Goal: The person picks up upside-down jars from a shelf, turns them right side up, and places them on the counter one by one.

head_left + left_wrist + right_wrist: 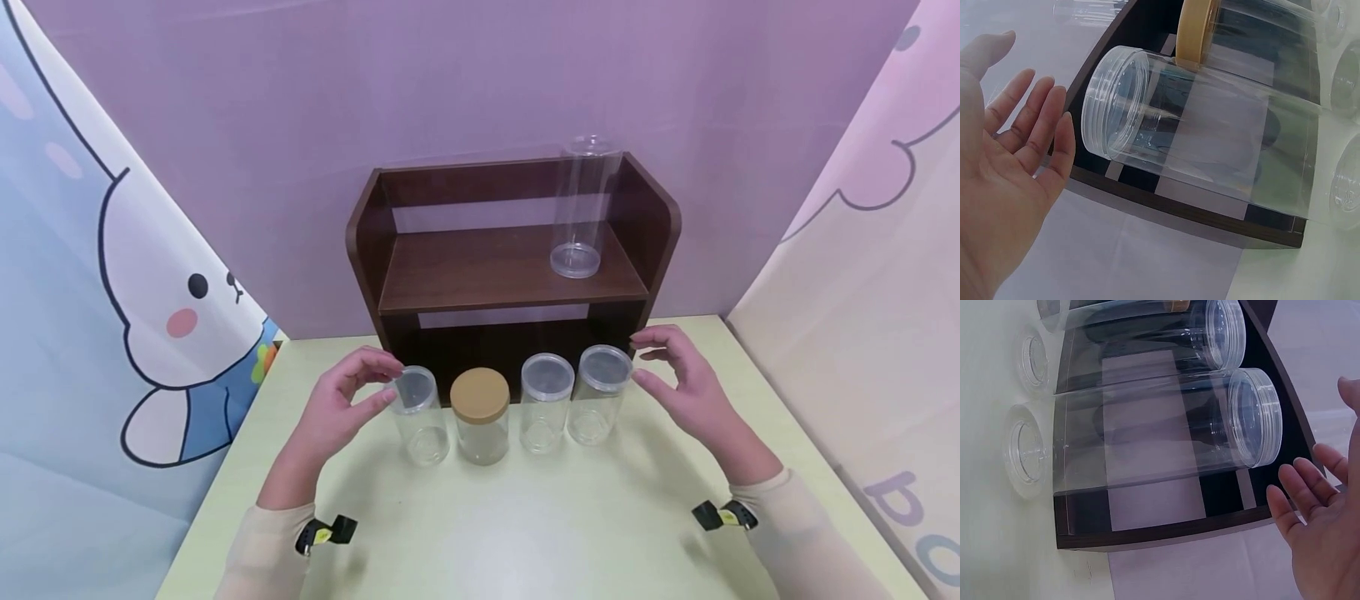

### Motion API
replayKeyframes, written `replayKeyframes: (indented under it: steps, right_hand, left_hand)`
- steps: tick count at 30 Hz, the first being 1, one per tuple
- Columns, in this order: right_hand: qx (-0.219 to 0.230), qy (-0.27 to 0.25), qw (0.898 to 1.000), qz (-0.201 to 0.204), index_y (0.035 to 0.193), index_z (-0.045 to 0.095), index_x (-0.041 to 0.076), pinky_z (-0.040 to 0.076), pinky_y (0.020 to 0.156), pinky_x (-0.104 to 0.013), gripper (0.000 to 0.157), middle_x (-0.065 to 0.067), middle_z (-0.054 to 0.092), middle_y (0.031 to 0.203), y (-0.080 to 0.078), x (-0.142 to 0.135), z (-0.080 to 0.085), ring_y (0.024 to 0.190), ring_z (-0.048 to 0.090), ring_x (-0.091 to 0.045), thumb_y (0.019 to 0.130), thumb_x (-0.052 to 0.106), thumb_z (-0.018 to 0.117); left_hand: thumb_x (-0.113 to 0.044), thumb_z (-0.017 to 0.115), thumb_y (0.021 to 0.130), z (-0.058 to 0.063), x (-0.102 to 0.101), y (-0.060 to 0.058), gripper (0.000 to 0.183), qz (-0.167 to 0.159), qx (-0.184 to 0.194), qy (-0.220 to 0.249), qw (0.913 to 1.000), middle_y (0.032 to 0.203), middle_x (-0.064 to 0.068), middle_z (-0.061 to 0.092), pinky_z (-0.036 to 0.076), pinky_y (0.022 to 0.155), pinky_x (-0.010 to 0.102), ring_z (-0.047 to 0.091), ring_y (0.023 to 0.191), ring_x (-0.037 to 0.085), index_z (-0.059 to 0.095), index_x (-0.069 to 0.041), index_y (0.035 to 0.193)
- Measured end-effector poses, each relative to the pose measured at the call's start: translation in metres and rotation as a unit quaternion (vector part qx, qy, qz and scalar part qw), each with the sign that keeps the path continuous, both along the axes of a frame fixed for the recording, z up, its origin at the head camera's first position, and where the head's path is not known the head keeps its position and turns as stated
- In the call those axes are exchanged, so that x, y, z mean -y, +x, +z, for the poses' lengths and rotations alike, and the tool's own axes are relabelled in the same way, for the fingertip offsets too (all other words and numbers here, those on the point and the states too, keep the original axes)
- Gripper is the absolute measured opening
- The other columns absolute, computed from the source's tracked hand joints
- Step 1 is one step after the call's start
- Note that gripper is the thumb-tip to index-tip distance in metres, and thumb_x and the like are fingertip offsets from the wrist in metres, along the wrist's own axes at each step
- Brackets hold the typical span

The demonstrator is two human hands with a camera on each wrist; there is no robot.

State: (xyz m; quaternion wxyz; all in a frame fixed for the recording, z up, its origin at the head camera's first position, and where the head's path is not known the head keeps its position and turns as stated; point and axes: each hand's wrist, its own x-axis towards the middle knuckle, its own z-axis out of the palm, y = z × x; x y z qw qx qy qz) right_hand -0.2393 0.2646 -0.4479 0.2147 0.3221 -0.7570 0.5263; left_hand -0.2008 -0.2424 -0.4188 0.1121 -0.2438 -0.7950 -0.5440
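Note:
Several clear plastic jars stand upright in a row on the table in the head view. My left hand (341,404) is beside the lid of the leftmost clear-lidded jar (422,421). Its fingers are spread and hold nothing; the left wrist view shows the palm (1004,181) near that lid. Second in the row is a jar with a tan lid (480,396). Two more clear-lidded jars follow, a middle one (546,404) and the rightmost one (598,396). My right hand (686,383) is by the rightmost lid, its fingers (1300,490) loosely extended and holding nothing.
Behind the row stands a dark brown two-tier shelf (487,262). On its upper board, toward the right, is a tall clear jar (577,217). A purple cloth (450,83) hangs behind, with printed curtains on both sides of the pale table (487,533).

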Motion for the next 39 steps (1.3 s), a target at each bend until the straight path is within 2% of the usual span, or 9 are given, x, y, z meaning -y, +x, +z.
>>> replayKeyframes:
  steps: [5, 10, 12, 15, 18, 22, 27, 34, 39]
  right_hand:
    - [-0.012, -0.007, 1.000, 0.004, 0.133, 0.062, -0.014, 0.053, 0.105, -0.024, 0.051, -0.027, 0.063, 0.127, 0.000, 0.002, 0.000, 0.123, 0.064, -0.017, 0.085, -0.027, 0.071]
    - [-0.017, -0.002, 1.000, 0.005, 0.131, 0.063, -0.013, 0.053, 0.104, -0.023, 0.050, -0.026, 0.063, 0.126, 0.000, 0.001, 0.001, 0.123, 0.062, -0.016, 0.084, -0.028, 0.072]
    - [-0.016, -0.002, 1.000, 0.008, 0.129, 0.064, -0.012, 0.054, 0.104, -0.023, 0.047, -0.025, 0.064, 0.125, 0.001, 0.001, 0.003, 0.122, 0.062, -0.016, 0.085, -0.027, 0.071]
    - [-0.017, 0.003, 1.000, 0.009, 0.127, 0.065, -0.011, 0.054, 0.103, -0.024, 0.044, -0.024, 0.064, 0.125, 0.002, 0.001, 0.005, 0.123, 0.061, -0.015, 0.086, -0.027, 0.071]
    - [-0.019, 0.009, 1.000, 0.009, 0.125, 0.066, -0.011, 0.054, 0.102, -0.024, 0.040, -0.022, 0.065, 0.124, 0.003, 0.000, 0.006, 0.122, 0.061, -0.015, 0.087, -0.026, 0.071]
    - [-0.021, 0.014, 1.000, 0.008, 0.123, 0.067, -0.011, 0.054, 0.101, -0.024, 0.038, -0.022, 0.065, 0.123, 0.004, 0.000, 0.007, 0.122, 0.061, -0.015, 0.088, -0.025, 0.070]
    - [-0.021, 0.014, 1.000, 0.012, 0.121, 0.067, -0.014, 0.055, 0.100, -0.023, 0.037, -0.024, 0.065, 0.123, 0.005, 0.002, 0.007, 0.122, 0.061, -0.017, 0.087, -0.027, 0.070]
    - [-0.016, 0.026, 1.000, 0.008, 0.119, 0.066, -0.014, 0.055, 0.099, -0.021, 0.034, -0.021, 0.065, 0.123, 0.006, 0.001, 0.005, 0.122, 0.061, -0.015, 0.087, -0.026, 0.070]
    - [-0.018, 0.023, 0.999, 0.013, 0.119, 0.068, -0.011, 0.056, 0.098, -0.021, 0.036, -0.021, 0.065, 0.123, 0.006, 0.000, 0.005, 0.121, 0.061, -0.017, 0.087, -0.027, 0.071]
  left_hand:
    - [0.001, 0.075, 0.103, -0.002, 0.001, -0.002, 0.028, 0.027, 0.002, 0.004, 0.9996, 0.126, 0.009, 0.071, 0.053, 0.107, 0.025, 0.068, 0.117, 0.019, 0.072, -0.006, 0.129]
    - [-0.005, 0.072, 0.107, -0.003, 0.001, -0.007, 0.016, 0.106, 0.008, 0.034, 0.9938, 0.119, 0.011, 0.071, 0.054, 0.102, 0.023, 0.067, 0.112, 0.015, 0.072, -0.001, 0.123]
    - [-0.008, 0.073, 0.107, -0.003, 0.001, -0.010, 0.018, 0.137, 0.014, 0.046, 0.9895, 0.118, 0.013, 0.071, 0.054, 0.101, 0.021, 0.067, 0.110, 0.015, 0.070, 0.002, 0.122]
    - [-0.012, 0.075, 0.107, -0.005, 0.001, -0.015, 0.026, 0.162, 0.024, 0.055, 0.9850, 0.123, 0.016, 0.068, 0.053, 0.101, 0.022, 0.066, 0.113, 0.017, 0.066, 0.003, 0.127]
    - [-0.011, 0.076, 0.106, -0.007, 0.003, -0.022, 0.037, 0.165, 0.030, 0.055, 0.9844, 0.133, 0.019, 0.065, 0.053, 0.107, 0.032, 0.063, 0.122, 0.023, 0.060, 0.003, 0.136]
    - [-0.012, 0.078, 0.105, -0.011, 0.005, -0.032, 0.052, 0.167, 0.025, 0.041, 0.9848, 0.149, 0.014, 0.059, 0.052, 0.115, 0.044, 0.057, 0.137, 0.028, 0.053, -0.002, 0.150]
    - [-0.015, 0.081, 0.104, -0.011, 0.006, -0.046, 0.063, 0.174, -0.003, 0.032, 0.9842, 0.155, 0.008, 0.058, 0.053, 0.117, 0.045, 0.057, 0.142, 0.029, 0.051, -0.012, 0.160]
    - [-0.009, 0.082, 0.101, -0.008, 0.006, -0.064, 0.062, 0.177, -0.063, 0.061, 0.9803, 0.149, 0.001, 0.063, 0.057, 0.111, 0.048, 0.062, 0.137, 0.025, 0.058, -0.021, 0.158]
    - [-0.006, 0.083, 0.100, -0.007, 0.004, -0.074, 0.061, 0.184, -0.098, 0.078, 0.9748, 0.144, 0.002, 0.066, 0.060, 0.106, 0.046, 0.064, 0.132, 0.021, 0.062, -0.022, 0.155]
